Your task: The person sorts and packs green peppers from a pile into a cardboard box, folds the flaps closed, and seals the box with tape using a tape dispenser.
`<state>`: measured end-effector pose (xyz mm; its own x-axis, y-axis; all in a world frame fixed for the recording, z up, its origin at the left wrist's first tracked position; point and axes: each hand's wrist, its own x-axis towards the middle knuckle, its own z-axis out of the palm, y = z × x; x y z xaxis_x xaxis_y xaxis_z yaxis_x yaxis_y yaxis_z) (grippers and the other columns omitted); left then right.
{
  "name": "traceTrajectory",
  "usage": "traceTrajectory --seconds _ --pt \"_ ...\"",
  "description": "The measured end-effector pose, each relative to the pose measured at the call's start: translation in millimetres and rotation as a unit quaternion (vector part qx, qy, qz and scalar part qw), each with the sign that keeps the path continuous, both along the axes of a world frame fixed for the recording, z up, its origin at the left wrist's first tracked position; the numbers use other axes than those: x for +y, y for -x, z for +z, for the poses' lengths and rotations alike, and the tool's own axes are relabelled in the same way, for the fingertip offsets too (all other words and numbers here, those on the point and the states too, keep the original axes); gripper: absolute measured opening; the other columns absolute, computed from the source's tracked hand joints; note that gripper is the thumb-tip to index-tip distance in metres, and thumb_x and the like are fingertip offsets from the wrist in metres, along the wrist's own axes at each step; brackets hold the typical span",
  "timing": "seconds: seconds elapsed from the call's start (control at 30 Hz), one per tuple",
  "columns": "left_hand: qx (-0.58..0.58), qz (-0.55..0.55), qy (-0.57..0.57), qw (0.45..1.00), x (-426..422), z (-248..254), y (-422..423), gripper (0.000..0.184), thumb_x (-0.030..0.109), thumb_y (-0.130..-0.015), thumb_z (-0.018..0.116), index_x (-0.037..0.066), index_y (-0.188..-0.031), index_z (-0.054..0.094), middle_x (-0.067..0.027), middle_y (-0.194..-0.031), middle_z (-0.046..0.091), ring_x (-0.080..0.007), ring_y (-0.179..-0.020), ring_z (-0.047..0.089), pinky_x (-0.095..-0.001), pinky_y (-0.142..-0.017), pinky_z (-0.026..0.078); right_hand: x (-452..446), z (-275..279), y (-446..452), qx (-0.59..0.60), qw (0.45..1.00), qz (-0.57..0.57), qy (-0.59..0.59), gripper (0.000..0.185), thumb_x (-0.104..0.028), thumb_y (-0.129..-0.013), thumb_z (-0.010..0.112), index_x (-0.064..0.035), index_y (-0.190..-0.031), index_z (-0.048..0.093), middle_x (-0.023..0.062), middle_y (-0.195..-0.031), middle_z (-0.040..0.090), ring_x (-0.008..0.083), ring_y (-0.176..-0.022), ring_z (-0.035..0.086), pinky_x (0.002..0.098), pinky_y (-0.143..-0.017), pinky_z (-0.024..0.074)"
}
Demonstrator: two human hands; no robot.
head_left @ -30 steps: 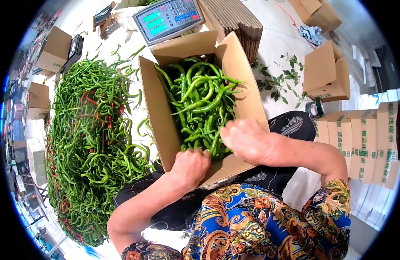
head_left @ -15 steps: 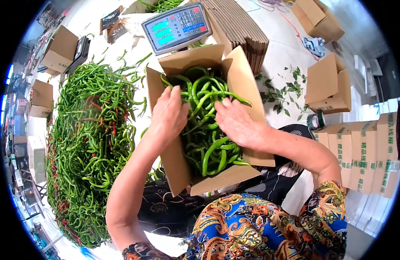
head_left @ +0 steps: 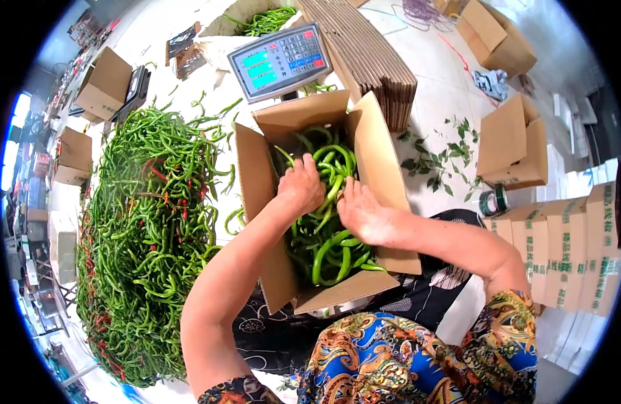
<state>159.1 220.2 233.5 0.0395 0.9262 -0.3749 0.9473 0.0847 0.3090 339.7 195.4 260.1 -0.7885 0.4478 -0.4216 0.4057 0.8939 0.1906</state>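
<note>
An open cardboard box (head_left: 379, 145) stands in front of me, partly filled with long, curled green chili peppers (head_left: 320, 259). Inside it, my left hand (head_left: 302, 185) has its fingers curled over peppers near the left wall. Across from it, my right hand (head_left: 363, 212) is closed on peppers toward the right side, its fingertips close to the left hand's. Some peppers bunch up between the two hands. What lies under each palm is hidden. Just beyond the box's far flap is an electronic scale display (head_left: 280, 60) with lit screens.
To the left lies a large heap of green chili peppers (head_left: 149, 236) with some red ones. Flattened cartons (head_left: 364, 54) are stacked behind the box. Loose leaves (head_left: 445, 155), an open carton (head_left: 509, 145) and printed cartons (head_left: 559, 249) are at the right.
My left hand has moved right and down, off the left wall toward the middle. My right hand has drawn slightly down, and peppers between the hands have been gathered closer. The view has shifted a little.
</note>
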Motion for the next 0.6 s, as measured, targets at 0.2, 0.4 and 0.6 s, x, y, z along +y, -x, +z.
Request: traceTrajectory --seconds 0.2,0.4,0.6 --pt "-0.019 -0.021 -0.065 0.998 -1 13 20 0.051 0.036 -0.09 0.062 -0.002 -0.119 0.045 -0.0267 -0.118 0.056 -0.0435 -0.104 0.06 -0.0493 -0.09 0.05 7 28 -7 0.143 0.988 -0.039 -0.042 0.039 -0.007 -0.077 0.053 0.0142 -0.11 0.054 0.032 -0.105 0.059 0.0386 -0.092 0.064 0.0429 -0.073 0.0541" --pt "-0.072 -0.069 -0.108 0.989 -36 77 40 0.034 0.018 -0.085 0.065 -0.005 -0.108 0.053 -0.0263 -0.113 0.06 -0.0449 -0.088 0.063 -0.0487 -0.077 0.054 31 73 -28 0.259 0.953 -0.152 0.049 0.015 -0.005 -0.077 0.056 0.0015 -0.09 0.055 0.0153 -0.077 0.06 0.0289 -0.072 0.062 0.0377 -0.065 0.0525" --pt "-0.008 -0.152 -0.146 0.978 -44 33 41 0.025 0.013 -0.085 0.065 -0.004 -0.1 0.054 -0.0242 -0.092 0.062 -0.0438 -0.086 0.061 -0.0477 -0.076 0.052 29 31 -6 0.236 0.957 0.004 0.168 0.014 -0.006 -0.082 0.048 0.0024 -0.074 0.056 0.0172 -0.072 0.059 0.0339 -0.066 0.06 0.0433 -0.061 0.0496"
